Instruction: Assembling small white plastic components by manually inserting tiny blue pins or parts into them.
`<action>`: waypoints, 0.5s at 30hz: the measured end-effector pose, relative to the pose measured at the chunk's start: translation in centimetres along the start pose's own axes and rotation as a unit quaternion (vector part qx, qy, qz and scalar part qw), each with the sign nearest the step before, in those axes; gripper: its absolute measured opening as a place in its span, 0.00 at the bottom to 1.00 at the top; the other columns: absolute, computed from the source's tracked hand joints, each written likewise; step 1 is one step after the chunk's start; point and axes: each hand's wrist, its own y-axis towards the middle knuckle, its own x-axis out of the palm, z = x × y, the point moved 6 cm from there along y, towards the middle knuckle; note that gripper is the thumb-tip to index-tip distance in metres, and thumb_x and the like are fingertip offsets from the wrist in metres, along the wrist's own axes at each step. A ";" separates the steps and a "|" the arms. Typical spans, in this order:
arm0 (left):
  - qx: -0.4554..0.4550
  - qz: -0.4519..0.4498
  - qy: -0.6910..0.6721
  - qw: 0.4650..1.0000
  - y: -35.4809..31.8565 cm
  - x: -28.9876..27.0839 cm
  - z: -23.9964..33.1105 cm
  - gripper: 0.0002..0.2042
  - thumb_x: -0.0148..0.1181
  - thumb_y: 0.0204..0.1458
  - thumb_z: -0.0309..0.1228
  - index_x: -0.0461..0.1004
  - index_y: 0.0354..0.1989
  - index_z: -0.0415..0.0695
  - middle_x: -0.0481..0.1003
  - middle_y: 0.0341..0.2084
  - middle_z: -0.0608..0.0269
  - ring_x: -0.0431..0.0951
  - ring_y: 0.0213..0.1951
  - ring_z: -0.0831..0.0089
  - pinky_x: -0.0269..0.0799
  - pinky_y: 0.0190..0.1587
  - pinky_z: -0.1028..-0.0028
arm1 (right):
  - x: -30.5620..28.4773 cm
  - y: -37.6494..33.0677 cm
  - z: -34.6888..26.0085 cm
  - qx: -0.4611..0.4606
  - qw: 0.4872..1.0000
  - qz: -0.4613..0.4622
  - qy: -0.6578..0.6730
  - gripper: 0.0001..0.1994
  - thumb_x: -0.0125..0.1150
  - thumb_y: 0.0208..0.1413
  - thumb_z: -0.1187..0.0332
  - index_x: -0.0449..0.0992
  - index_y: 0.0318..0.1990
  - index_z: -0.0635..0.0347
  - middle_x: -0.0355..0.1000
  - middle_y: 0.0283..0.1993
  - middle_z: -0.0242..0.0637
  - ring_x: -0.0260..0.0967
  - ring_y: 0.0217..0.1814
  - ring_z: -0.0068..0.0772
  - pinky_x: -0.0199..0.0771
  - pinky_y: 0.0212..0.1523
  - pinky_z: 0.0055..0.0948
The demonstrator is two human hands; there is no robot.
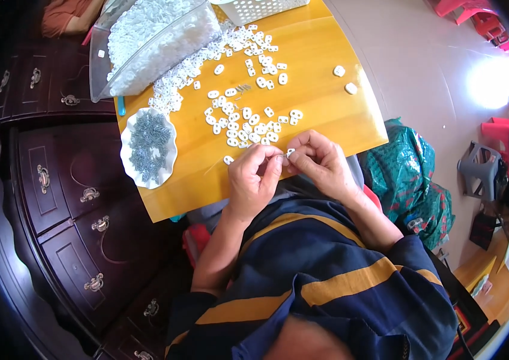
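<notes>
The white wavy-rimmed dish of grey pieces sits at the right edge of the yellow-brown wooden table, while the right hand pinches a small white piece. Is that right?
No: the head view shows the white dish at the left edge of the table; the right hand does pinch the white piece.

Left hand [249, 182] and right hand [325, 167] held close together over the tabletop's [326, 108] near edge.
On each, thumb and fingers [261, 155] are pinched, tips turned toward the other hand. Both wrists are raised, and the bare forearms [221, 245] are angled inward from beyond that edge.
</notes>
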 end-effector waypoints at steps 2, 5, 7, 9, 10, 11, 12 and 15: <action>-0.006 0.002 -0.001 1.000 -0.1 0.0 -0.1 0.01 0.61 0.59 0.21 0.76 0.37 0.37 0.77 0.27 0.59 0.79 0.27 0.70 0.74 0.30 0.73 | 0.0 0.0 0.0 0.002 1.000 0.002 0.010 0.05 0.57 0.68 0.75 0.73 0.47 0.67 0.77 0.36 0.32 0.75 0.38 0.16 0.79 0.42 0.19; -0.003 0.001 0.002 1.000 0.0 0.1 0.0 0.00 0.61 0.60 0.21 0.76 0.37 0.38 0.77 0.27 0.59 0.78 0.26 0.70 0.73 0.29 0.73 | 0.0 0.0 -0.1 -0.006 1.000 -0.002 -0.003 0.05 0.58 0.68 0.76 0.73 0.47 0.67 0.77 0.35 0.31 0.75 0.38 0.17 0.79 0.42 0.20; -0.004 -0.003 0.005 1.000 0.0 0.2 0.1 0.00 0.61 0.60 0.21 0.76 0.37 0.38 0.77 0.27 0.59 0.78 0.26 0.70 0.73 0.29 0.73 | 0.0 0.0 0.1 -0.006 1.000 -0.003 0.006 0.04 0.57 0.68 0.76 0.73 0.47 0.67 0.76 0.36 0.31 0.75 0.39 0.16 0.80 0.43 0.20; -0.001 -0.006 0.008 1.000 0.0 0.2 0.2 0.00 0.61 0.60 0.21 0.76 0.37 0.38 0.77 0.27 0.59 0.78 0.26 0.70 0.73 0.29 0.73 | -0.1 0.0 0.2 -0.008 1.000 -0.004 0.002 0.04 0.57 0.68 0.76 0.73 0.47 0.67 0.76 0.36 0.31 0.75 0.39 0.16 0.80 0.43 0.20; 0.003 -0.007 0.010 1.000 0.1 0.2 0.2 0.00 0.61 0.60 0.21 0.76 0.37 0.38 0.77 0.27 0.59 0.78 0.26 0.70 0.73 0.29 0.73 | -0.1 0.0 0.2 -0.009 1.000 -0.007 -0.002 0.04 0.57 0.68 0.76 0.73 0.47 0.67 0.76 0.36 0.31 0.75 0.39 0.16 0.80 0.43 0.20; 0.003 -0.007 0.010 1.000 0.1 0.2 0.2 0.00 0.61 0.60 0.21 0.76 0.37 0.38 0.77 0.27 0.59 0.78 0.26 0.70 0.73 0.29 0.73 | -0.1 -0.1 0.3 -0.009 1.000 -0.007 -0.001 0.04 0.57 0.68 0.76 0.73 0.47 0.67 0.76 0.36 0.31 0.75 0.39 0.16 0.80 0.43 0.20; 0.007 -0.008 0.012 1.000 0.1 0.2 0.2 0.00 0.61 0.60 0.21 0.76 0.37 0.38 0.77 0.27 0.59 0.78 0.26 0.70 0.73 0.29 0.73 | -0.1 -0.1 0.4 -0.009 1.000 -0.004 -0.005 0.04 0.57 0.68 0.76 0.73 0.47 0.67 0.76 0.36 0.31 0.75 0.39 0.16 0.80 0.43 0.20; 0.011 -0.008 0.011 1.000 0.2 0.2 0.5 0.01 0.61 0.60 0.21 0.76 0.37 0.38 0.77 0.27 0.59 0.78 0.26 0.70 0.73 0.29 0.73 | -0.1 0.0 0.4 -0.009 1.000 0.002 0.004 0.05 0.58 0.68 0.76 0.74 0.47 0.67 0.77 0.36 0.31 0.75 0.39 0.17 0.80 0.42 0.20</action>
